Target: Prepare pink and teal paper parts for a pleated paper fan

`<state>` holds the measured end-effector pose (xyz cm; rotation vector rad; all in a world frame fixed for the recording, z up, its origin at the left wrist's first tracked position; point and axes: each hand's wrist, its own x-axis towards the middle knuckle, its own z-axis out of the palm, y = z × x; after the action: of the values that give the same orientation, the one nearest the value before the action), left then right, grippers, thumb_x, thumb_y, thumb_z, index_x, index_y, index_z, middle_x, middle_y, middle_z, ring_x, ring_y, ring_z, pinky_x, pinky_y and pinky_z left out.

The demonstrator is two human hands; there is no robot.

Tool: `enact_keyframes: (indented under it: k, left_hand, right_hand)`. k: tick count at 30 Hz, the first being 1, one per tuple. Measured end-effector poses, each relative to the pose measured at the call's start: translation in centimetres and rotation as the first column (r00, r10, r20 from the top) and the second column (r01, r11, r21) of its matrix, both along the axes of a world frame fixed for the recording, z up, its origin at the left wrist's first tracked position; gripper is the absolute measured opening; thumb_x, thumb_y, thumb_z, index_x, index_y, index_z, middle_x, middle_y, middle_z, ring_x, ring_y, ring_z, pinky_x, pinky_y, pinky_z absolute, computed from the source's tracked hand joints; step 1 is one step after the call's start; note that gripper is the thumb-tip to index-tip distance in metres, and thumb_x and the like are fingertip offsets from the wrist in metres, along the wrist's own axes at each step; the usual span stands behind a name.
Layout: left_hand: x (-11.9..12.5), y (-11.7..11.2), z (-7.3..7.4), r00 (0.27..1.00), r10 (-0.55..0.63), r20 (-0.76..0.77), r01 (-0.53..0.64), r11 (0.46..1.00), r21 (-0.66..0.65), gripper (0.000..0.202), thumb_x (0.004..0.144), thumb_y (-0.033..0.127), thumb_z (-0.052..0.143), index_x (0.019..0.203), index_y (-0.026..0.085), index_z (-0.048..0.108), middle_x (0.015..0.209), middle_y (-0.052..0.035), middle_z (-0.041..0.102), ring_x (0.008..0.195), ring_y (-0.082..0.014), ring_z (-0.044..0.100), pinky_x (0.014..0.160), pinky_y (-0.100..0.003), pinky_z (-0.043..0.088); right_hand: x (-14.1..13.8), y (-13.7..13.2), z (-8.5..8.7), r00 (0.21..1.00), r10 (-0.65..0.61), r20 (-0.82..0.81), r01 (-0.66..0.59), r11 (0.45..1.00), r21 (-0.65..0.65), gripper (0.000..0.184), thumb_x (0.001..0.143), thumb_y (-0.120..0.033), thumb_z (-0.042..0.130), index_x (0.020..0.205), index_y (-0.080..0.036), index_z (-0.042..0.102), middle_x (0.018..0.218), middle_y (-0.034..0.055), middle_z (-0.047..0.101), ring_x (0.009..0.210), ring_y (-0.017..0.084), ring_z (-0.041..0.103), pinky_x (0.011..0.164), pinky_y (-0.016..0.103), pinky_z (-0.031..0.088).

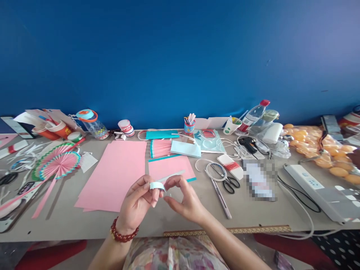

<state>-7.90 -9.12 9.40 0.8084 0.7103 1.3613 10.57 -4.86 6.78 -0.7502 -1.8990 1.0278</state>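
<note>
A small pale blue strip (157, 185) is pinched in my left hand (136, 204) and arches over its fingers. I cannot make out whether it is paper or tape. My right hand (187, 200) is at the strip's right end, its thumb and index finger apart, the index tip close to or touching the strip. Just beyond my hands lies a pink sheet with teal edges (168, 167). Larger plain pink sheets (112, 176) lie to the left of it. A folded pale blue paper (185, 148) rests behind, partly over a pleated pink piece (161, 148).
To the right lie a white tape roll (216, 170), black-handled scissors (231, 185), a pen-like cutter (222, 200), red thread on a card (230, 166) and a power strip (315, 191). Pink paper fans (60, 165) are at left. Bottles and cups line the blue wall (180, 63).
</note>
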Motion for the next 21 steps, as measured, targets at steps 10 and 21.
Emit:
enact_keyframes:
  k: [10,21]
  left_hand:
    - [-1.6,-0.1,-0.9,0.958,0.218,-0.187,-0.231,0.972,-0.052,0.025,0.094,0.041,0.056,0.088,0.017,0.059,0.072,-0.0023,0.061,0.065,-0.015,0.055,0.067,-0.03,0.048]
    - [-2.7,-0.1,-1.0,0.475,0.472,-0.742,-0.164,0.876,0.453,0.016,0.088,0.024,0.065,0.104,0.022,0.063,0.093,-0.0054,0.063,0.087,-0.0203,0.062,0.083,-0.034,0.051]
  right_hand:
    - [1.6,1.2,1.7,0.992,0.017,0.124,-0.013,0.999,-0.029,0.009,0.089,-0.018,0.055,0.094,-0.021,0.063,0.082,0.0004,0.067,0.075,0.014,0.062,0.07,0.025,0.05]
    - [3.3,2.4,2.4,0.975,0.101,0.199,-0.048,0.966,-0.254,0.01,0.085,-0.016,0.054,0.09,-0.02,0.063,0.082,0.0002,0.064,0.075,0.013,0.059,0.063,0.022,0.047]
